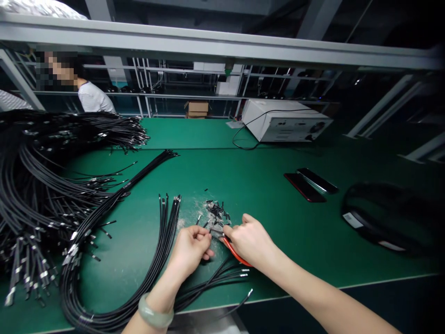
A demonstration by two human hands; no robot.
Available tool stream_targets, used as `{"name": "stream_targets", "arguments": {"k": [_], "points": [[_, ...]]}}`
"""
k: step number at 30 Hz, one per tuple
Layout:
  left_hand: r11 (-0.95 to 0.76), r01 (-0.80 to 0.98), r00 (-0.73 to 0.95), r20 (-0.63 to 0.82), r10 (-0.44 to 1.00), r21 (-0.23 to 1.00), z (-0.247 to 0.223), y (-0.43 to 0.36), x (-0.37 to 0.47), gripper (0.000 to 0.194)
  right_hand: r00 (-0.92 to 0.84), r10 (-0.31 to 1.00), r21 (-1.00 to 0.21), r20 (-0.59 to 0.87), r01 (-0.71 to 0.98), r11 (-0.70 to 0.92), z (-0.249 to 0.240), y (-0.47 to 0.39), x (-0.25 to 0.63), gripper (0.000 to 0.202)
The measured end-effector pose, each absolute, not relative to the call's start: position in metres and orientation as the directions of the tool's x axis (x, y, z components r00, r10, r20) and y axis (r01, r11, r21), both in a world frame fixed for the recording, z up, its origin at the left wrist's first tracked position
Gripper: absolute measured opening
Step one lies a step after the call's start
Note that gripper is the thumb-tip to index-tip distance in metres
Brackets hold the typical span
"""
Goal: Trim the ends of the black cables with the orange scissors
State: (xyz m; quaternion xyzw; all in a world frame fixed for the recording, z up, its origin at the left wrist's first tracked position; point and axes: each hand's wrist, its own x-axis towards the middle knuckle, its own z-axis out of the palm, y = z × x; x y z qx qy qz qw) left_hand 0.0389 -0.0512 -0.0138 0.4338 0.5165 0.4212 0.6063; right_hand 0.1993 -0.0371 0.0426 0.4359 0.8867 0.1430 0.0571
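Note:
My right hand (252,240) is wrapped around red-handled cutting pliers (237,255), whose metal jaws point left toward my other hand. My left hand (193,247) has its fingers pinched together on a thin black cable (205,223), its end close to the jaws; the fingers partly hide it. Beyond both hands lies a small heap of black offcuts (217,211) with pale bits of debris. A curved bundle of black cables (163,246) with silvery tips runs beside my left hand. Several more cable ends (239,273) lie below the pliers.
A large pile of black cables (31,185) covers the table's left side. At the back stands a white metal box (278,123) with a cord. Two phone-like slabs (306,186) and a dark rounded object (375,222) lie right. A person (95,96) is beyond the table.

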Motion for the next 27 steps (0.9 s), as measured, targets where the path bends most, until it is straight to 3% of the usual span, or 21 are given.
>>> {"name": "stream_targets", "arguments": {"k": [9,11,13,15,17,21,27], "points": [[0.280,-0.049,0.125,-0.273,0.954,0.959,-0.016,-0.049,0.040,0.025,-0.566,0.825,0.245,0.007,0.800,0.547,0.041,-0.032,0.210,0.024],[0.278,-0.061,0.124,-0.269,0.955,0.959,-0.015,-0.049,0.039,0.027,-0.459,0.888,0.093,0.016,0.885,0.456,0.042,-0.028,0.215,0.027],[0.278,-0.077,0.128,-0.267,0.955,0.957,-0.012,-0.050,0.038,0.028,-0.335,0.941,-0.234,-0.038,0.919,0.318,0.043,-0.024,0.220,0.027],[0.285,-0.086,0.149,-0.271,0.951,0.955,-0.008,-0.050,0.036,0.029,-0.306,0.945,-0.593,-0.117,0.785,0.181,0.042,-0.022,0.221,0.023],[0.295,-0.090,0.180,-0.276,0.944,0.951,-0.004,-0.051,0.035,0.030,-0.333,0.934,-0.819,-0.127,0.567,0.090,0.041,-0.021,0.218,0.018],[0.340,-0.130,0.246,-0.302,0.921,0.932,0.003,-0.052,0.034,0.031,-0.281,0.958,-0.964,-0.063,0.265,0.014,0.034,-0.023,0.207,0.020],[0.366,-0.171,0.256,-0.317,0.913,0.915,0.005,-0.053,0.036,0.031,-0.255,0.960,-0.993,-0.115,0.030,-0.111,0.026,-0.022,0.199,0.031]]}}
